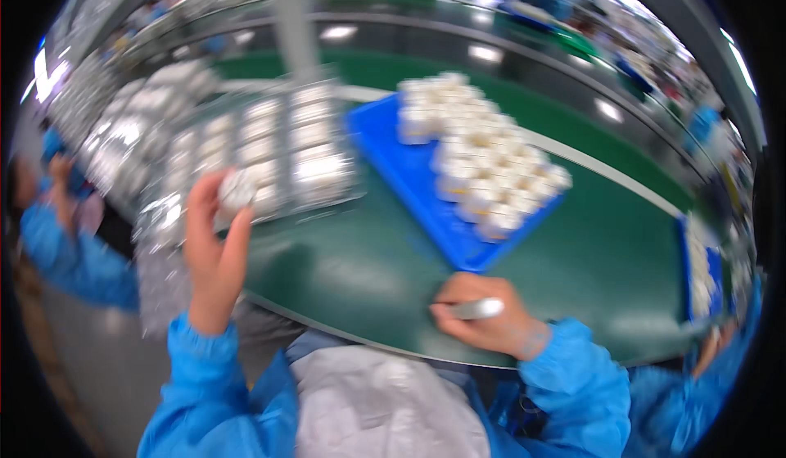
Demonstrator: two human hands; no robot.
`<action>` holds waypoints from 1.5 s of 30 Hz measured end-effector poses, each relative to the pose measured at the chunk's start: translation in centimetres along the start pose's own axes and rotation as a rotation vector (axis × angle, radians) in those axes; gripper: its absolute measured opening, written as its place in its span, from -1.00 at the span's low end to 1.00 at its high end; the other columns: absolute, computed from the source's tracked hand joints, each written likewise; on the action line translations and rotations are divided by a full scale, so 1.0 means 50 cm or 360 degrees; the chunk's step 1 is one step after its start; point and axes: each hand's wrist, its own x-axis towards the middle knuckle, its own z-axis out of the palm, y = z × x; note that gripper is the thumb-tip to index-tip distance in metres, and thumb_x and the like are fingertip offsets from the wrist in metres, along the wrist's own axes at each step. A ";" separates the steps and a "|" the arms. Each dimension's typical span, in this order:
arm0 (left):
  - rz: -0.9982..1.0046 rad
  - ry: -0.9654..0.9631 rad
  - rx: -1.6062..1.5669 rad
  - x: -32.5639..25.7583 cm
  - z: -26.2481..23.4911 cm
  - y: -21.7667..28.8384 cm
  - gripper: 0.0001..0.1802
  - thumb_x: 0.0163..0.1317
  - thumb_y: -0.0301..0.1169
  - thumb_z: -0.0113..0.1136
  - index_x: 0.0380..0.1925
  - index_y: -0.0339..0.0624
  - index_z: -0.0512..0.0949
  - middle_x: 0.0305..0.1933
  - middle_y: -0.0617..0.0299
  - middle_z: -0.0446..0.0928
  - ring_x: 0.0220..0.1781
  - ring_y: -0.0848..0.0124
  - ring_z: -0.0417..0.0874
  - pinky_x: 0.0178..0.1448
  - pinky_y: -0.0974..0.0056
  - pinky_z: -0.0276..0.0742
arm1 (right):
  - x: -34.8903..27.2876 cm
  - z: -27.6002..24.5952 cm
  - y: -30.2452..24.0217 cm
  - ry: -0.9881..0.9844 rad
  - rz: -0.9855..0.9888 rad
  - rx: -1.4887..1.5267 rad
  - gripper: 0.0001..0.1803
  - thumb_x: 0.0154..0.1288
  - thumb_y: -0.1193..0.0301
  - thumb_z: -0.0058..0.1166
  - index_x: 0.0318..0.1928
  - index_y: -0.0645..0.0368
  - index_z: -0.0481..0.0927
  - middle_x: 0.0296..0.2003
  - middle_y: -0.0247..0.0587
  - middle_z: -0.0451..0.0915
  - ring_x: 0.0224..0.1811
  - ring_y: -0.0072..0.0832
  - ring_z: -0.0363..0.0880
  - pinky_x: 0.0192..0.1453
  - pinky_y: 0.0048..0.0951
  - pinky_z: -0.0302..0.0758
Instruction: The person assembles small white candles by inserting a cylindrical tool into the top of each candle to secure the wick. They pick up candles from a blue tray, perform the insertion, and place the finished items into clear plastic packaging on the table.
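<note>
My left hand (214,249) is raised over the left side of the green table (360,286). Its thumb and fingers pinch a small round whitish piece (237,190), blurred by motion. Just behind that hand lie clear plastic trays (348,181) with rows of white pieces. My right hand (487,315) rests by the table's near edge, closed around a silvery pen-like tool (477,309) whose end points right. Beyond the right hand sits a blue tray (409,192), turned at an angle, with several white cylindrical pieces (499,159) standing close together toward its right side.
Wrapped stacks of white pieces (135,122) stand at the far left. A grey post (295,28) rises behind the table. Another blue tray (714,282) is at the right edge. Co-workers in blue sleeves are on the left (78,245) and right (696,401).
</note>
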 end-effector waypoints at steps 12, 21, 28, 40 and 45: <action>0.0381 -0.0328 0.0914 0.092 -0.031 -0.052 -0.53 0.38 -0.52 0.21 0.29 -0.22 0.49 0.26 -0.14 0.55 0.30 -0.13 0.54 0.36 -0.04 0.47 | 0.019 -0.005 -0.028 0.0003 0.0094 -0.0056 -0.85 0.16 0.50 0.41 -0.40 0.13 0.63 -0.45 -0.25 0.59 -0.50 -0.30 0.61 -0.46 -0.30 0.49; 0.0562 -0.0403 0.0989 0.076 -0.014 -0.001 -0.62 0.43 -0.53 0.14 0.23 -0.24 0.54 0.23 -0.12 0.60 0.29 -0.11 0.58 0.36 -0.01 0.49 | 0.016 -0.010 -0.027 -0.0014 0.0043 -0.0039 -0.84 0.20 0.44 0.40 -0.35 0.13 0.61 -0.41 -0.25 0.59 -0.45 -0.26 0.63 -0.41 -0.26 0.52; 0.0844 -0.0635 0.0109 0.071 0.242 0.154 -0.58 0.26 -0.52 0.36 0.13 -0.24 0.57 0.13 -0.05 0.60 0.20 -0.04 0.62 0.24 0.03 0.58 | 0.010 -0.013 -0.013 -0.0068 0.0007 -0.0050 -0.80 0.19 0.38 0.37 -0.29 0.14 0.58 -0.37 -0.22 0.53 -0.37 -0.17 0.62 -0.31 -0.17 0.56; 0.0483 -0.0658 0.0016 0.075 0.431 0.095 -0.43 0.22 -0.43 0.45 0.21 -0.24 0.48 0.09 0.02 0.51 0.11 0.12 0.63 0.13 0.12 0.63 | 0.007 -0.009 -0.007 0.0007 0.0006 -0.0020 -0.86 0.20 0.47 0.40 -0.32 0.10 0.64 -0.38 -0.29 0.62 -0.43 -0.26 0.64 -0.37 -0.29 0.54; 0.0219 -0.0612 -0.0298 0.076 0.409 0.108 -0.38 0.19 -0.47 0.45 0.26 -0.19 0.47 0.02 0.08 0.53 0.06 0.21 0.63 0.15 0.21 0.62 | 0.013 -0.012 -0.006 -0.0009 0.0003 0.0020 -0.86 0.21 0.47 0.40 -0.33 0.08 0.64 -0.39 -0.30 0.62 -0.43 -0.26 0.65 -0.37 -0.29 0.55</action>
